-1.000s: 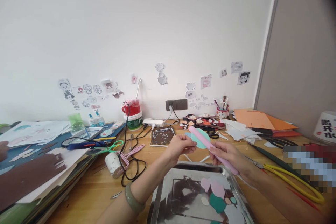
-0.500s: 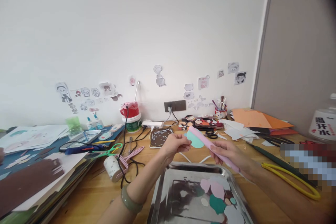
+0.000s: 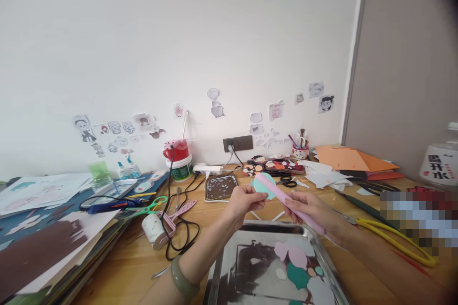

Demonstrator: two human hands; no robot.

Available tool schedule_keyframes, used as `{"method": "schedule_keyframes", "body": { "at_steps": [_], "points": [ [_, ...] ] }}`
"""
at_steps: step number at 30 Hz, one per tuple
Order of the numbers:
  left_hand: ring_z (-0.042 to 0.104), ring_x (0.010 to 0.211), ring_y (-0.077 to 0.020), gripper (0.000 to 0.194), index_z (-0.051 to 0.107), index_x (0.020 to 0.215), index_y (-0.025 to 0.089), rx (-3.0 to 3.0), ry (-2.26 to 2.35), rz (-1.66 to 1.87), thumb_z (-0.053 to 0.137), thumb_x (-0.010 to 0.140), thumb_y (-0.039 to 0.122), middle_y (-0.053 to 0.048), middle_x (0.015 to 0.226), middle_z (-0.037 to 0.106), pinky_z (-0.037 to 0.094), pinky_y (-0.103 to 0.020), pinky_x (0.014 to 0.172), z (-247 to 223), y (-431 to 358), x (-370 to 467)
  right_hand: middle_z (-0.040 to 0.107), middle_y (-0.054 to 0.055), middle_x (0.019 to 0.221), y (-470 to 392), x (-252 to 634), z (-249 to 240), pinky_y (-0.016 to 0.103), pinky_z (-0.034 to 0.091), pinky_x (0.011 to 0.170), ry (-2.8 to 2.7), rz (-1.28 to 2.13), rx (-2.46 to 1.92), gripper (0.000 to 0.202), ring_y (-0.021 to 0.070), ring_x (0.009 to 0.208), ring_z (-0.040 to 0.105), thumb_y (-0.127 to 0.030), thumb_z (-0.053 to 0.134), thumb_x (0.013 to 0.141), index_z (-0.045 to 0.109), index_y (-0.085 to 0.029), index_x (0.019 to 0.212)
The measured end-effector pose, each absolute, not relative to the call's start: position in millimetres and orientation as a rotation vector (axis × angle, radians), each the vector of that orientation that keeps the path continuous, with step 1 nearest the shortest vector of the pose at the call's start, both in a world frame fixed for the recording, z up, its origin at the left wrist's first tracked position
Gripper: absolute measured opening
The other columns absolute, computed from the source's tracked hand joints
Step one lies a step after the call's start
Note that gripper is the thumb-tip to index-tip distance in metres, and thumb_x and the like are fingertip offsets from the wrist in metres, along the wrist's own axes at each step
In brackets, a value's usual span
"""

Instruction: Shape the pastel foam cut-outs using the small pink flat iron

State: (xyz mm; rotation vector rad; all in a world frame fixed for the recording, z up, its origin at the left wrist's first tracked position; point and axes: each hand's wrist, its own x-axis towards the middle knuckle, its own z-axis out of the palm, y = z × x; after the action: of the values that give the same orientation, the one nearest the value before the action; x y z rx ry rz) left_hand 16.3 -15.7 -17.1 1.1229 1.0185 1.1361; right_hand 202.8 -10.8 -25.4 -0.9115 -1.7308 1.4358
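Note:
In the middle of the head view, above the tray's far edge, my left hand (image 3: 246,202) pinches the lower left edge of a mint-green rounded cutout (image 3: 262,191). A long, pink, stick-shaped tool (image 3: 269,185) rests in my right hand (image 3: 307,213), its far end lying across the cutout. I cannot make out exactly what kind of tool it is. Below both hands sits a metal tray (image 3: 213,280) with several flat cutouts, among them a pink one (image 3: 291,253), a dark green one (image 3: 297,275) and a pale grey one (image 3: 320,291).
Behind stand a brown-coated dish (image 3: 221,187), a power strip (image 3: 207,169) and a red pot on a bucket (image 3: 180,170). Left are a paper roll (image 3: 153,230), black cables and green scissors (image 3: 146,207). Yellow-handled scissors (image 3: 400,240) and orange sheets (image 3: 341,159) lie right.
My left hand and the green cutout have shifted slightly right, so the cutout now sits further behind the pink tool. The right hand has barely moved, and the view has tilted slightly.

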Motion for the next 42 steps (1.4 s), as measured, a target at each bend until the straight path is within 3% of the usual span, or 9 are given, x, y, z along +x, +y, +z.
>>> {"method": "schedule_keyframes", "body": {
  "at_steps": [8, 15, 24, 31, 42],
  "points": [
    [0.051, 0.045, -0.0080, 0.021, 0.058, 0.049, 0.009, 1.191, 1.011, 0.991, 0.073, 0.043, 0.023, -0.004, 0.049, 0.058, 0.041, -0.019, 0.048, -14.1, -14.4, 9.3, 0.055, 0.001, 0.061, -4.2, 208.3, -23.4, 0.019, 0.037, 0.042, -1.736, 1.427, -0.922, 0.028, 0.0070, 0.045, 0.046, -0.041, 0.052, 0.072, 0.055, -0.013, 0.073],
    [0.049, 0.048, -0.0051, 0.023, 0.061, 0.060, 0.010, 1.108, 0.989, 1.064, 0.072, 0.048, 0.026, -0.002, 0.058, 0.059, 0.042, -0.018, 0.052, -11.9, -10.6, 4.6, 0.055, 0.000, 0.062, -4.0, 212.2, -18.6, 0.020, 0.036, 0.044, -1.747, 1.370, -0.904, 0.032, 0.0074, 0.047, 0.047, -0.044, 0.053, 0.069, 0.057, -0.013, 0.069],
    [0.053, 0.056, -0.0082, 0.028, 0.062, 0.069, 0.012, 1.028, 0.956, 1.142, 0.072, 0.048, 0.028, -0.003, 0.064, 0.059, 0.043, -0.019, 0.055, -18.7, -10.1, 8.8, 0.053, 0.001, 0.063, -1.7, 213.0, -21.2, 0.020, 0.036, 0.045, -1.736, 1.302, -0.896, 0.029, 0.0077, 0.048, 0.046, -0.041, 0.049, 0.073, 0.054, -0.013, 0.072],
    [0.048, 0.047, -0.0048, 0.023, 0.059, 0.055, 0.010, 1.039, 0.970, 1.184, 0.073, 0.047, 0.027, 0.000, 0.052, 0.055, 0.040, -0.017, 0.051, -25.1, -10.6, 14.3, 0.052, 0.000, 0.063, -6.1, 204.8, -27.7, 0.020, 0.038, 0.045, -1.805, 1.290, -0.894, 0.027, 0.0077, 0.048, 0.048, -0.040, 0.046, 0.075, 0.053, -0.014, 0.072],
    [0.046, 0.046, -0.0044, 0.023, 0.060, 0.054, 0.010, 1.071, 0.980, 1.177, 0.073, 0.045, 0.026, 0.000, 0.052, 0.053, 0.039, -0.018, 0.051, -25.8, -9.2, 11.7, 0.052, -0.001, 0.060, -5.1, 206.4, -27.7, 0.020, 0.037, 0.045, -1.885, 1.236, -0.927, 0.027, 0.0093, 0.049, 0.048, -0.040, 0.045, 0.076, 0.055, -0.015, 0.079]
  ]
}}
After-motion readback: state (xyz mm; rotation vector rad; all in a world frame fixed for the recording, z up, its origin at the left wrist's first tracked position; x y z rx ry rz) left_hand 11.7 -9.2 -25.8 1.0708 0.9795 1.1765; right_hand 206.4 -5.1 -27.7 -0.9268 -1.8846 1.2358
